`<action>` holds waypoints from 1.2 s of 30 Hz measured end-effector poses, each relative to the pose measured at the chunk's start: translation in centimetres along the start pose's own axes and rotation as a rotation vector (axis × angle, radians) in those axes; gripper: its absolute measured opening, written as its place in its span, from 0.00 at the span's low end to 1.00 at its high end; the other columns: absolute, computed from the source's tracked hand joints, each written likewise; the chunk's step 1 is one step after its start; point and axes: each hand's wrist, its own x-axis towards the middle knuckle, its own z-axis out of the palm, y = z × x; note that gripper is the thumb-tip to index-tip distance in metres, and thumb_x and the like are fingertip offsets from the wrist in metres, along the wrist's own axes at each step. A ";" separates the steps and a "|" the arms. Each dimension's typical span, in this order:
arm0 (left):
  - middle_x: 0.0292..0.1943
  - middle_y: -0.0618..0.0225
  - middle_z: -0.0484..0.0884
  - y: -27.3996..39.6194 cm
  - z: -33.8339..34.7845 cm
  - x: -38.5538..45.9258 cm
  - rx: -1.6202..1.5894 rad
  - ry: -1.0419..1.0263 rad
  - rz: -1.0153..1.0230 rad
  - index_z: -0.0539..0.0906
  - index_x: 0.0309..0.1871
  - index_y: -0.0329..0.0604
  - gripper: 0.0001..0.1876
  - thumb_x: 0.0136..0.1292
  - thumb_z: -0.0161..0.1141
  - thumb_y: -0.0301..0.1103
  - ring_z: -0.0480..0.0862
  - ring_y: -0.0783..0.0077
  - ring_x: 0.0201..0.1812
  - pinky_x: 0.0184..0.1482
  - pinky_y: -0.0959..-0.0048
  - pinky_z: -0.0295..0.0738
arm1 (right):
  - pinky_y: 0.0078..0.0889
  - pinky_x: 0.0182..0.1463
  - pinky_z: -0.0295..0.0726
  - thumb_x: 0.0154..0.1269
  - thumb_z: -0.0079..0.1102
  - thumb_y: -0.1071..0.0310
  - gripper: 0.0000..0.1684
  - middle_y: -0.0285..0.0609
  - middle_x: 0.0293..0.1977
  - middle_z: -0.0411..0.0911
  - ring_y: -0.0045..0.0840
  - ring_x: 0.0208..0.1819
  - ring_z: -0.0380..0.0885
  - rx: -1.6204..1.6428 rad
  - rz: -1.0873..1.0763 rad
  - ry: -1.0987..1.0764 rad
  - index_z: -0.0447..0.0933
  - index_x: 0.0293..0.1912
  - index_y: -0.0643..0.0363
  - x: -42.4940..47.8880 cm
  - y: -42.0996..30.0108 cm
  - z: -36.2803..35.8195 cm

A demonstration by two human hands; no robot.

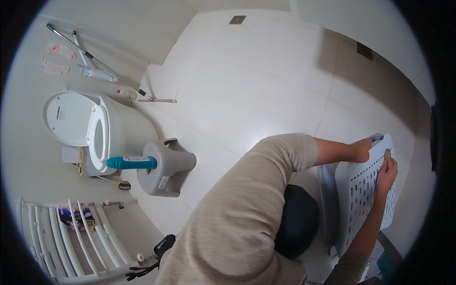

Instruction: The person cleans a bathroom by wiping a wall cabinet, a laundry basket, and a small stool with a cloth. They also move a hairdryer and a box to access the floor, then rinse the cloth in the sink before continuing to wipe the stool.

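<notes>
To the right, a white plastic basket (343, 188) with slotted holes is tilted, its perforated panel facing up and to the right. My left hand (361, 150) grips it near the upper end, fingers curled and partly hidden. Lower on the same panel lies my right hand (386, 172), its thumb on the face and its fingers at the outer edge. A grey curved piece (328, 203) runs along the basket's left side; whether it belongs to the basket cannot be told. My dark-clothed knee (299, 221) is beside it.
A grey plastic stool (162, 178) carries a teal bottle (131, 162), left of my arm. Beyond stand a white toilet (124, 121) with raised lid and a long-handled squeegee (103, 66). A white towel rack (74, 235) is lower left; a floor drain (237, 20) lies far ahead.
</notes>
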 end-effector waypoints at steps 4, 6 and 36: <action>0.42 0.47 0.80 -2.8 -2.6 -0.8 0.138 -0.121 -0.235 0.80 0.44 0.35 0.12 0.58 0.54 0.29 0.80 0.52 0.44 0.49 0.63 0.74 | 0.39 0.59 0.68 0.68 0.48 0.67 0.23 0.43 0.53 0.72 0.39 0.51 0.70 -0.060 0.064 0.000 0.72 0.61 0.44 0.2 -0.6 0.5; 0.46 0.48 0.78 -4.2 -6.5 -4.8 0.289 0.055 -0.215 0.77 0.48 0.36 0.15 0.59 0.56 0.31 0.78 0.51 0.48 0.52 0.61 0.72 | 0.39 0.59 0.68 0.68 0.48 0.66 0.23 0.41 0.54 0.72 0.38 0.52 0.69 -0.102 0.054 0.007 0.71 0.62 0.43 -0.1 -1.9 -0.1; 0.53 0.55 0.74 15.5 -26.6 -67.6 1.442 0.149 -2.035 0.66 0.62 0.63 0.30 0.55 0.61 0.42 0.73 0.50 0.58 0.47 0.40 0.71 | 0.42 0.56 0.72 0.71 0.44 0.61 0.23 0.39 0.55 0.70 0.39 0.53 0.70 -0.191 0.090 0.015 0.67 0.64 0.37 -0.4 0.5 0.5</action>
